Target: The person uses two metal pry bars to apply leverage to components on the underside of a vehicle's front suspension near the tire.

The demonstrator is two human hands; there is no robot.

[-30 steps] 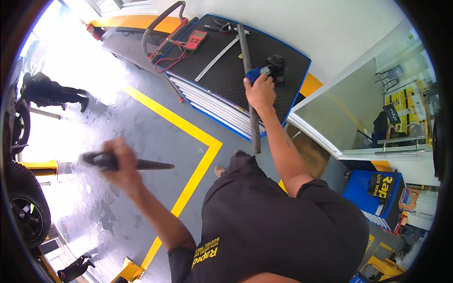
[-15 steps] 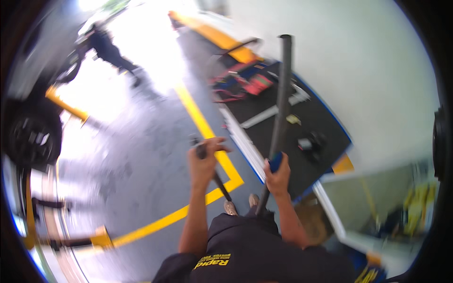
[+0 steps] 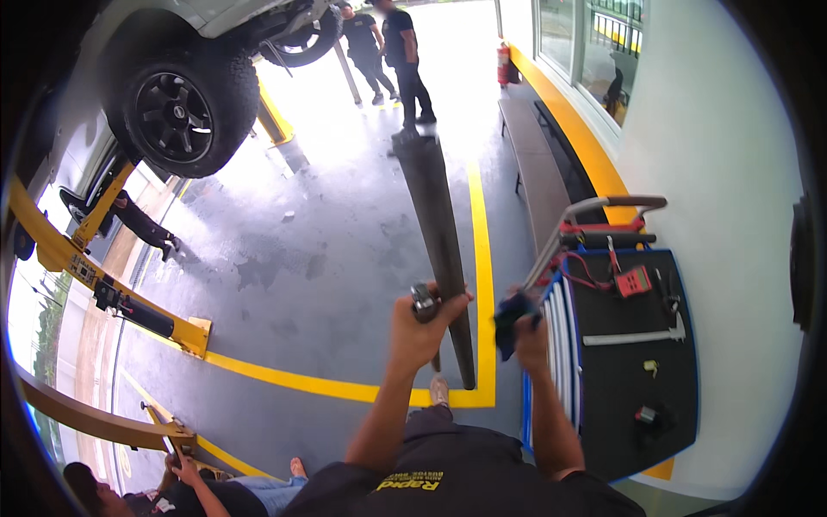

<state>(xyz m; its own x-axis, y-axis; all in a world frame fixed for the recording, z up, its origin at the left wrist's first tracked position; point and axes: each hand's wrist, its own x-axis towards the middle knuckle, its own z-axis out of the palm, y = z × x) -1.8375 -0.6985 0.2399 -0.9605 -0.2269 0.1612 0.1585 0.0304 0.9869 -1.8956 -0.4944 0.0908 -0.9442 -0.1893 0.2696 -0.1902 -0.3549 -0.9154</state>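
Observation:
My left hand grips a dark metal tool with a rod hanging below it, along with a long dark pipe, which extends upright through the middle of the view. Right of the pipe, my right hand is closed on a dark blue cloth-like item. Beside it is a black-topped tool cart carrying a red meter, a long metal caliper-like tool and a small black device.
A raised vehicle's wheel and yellow lift stand left. Co-workers stand ahead, another farther left, another person at lower left. A bench lines the right wall; yellow lines mark the floor.
My view has turned toward the bay. The long pipe has passed from my right hand to my left hand, which also holds the metal tool. My right hand has left the pipe.

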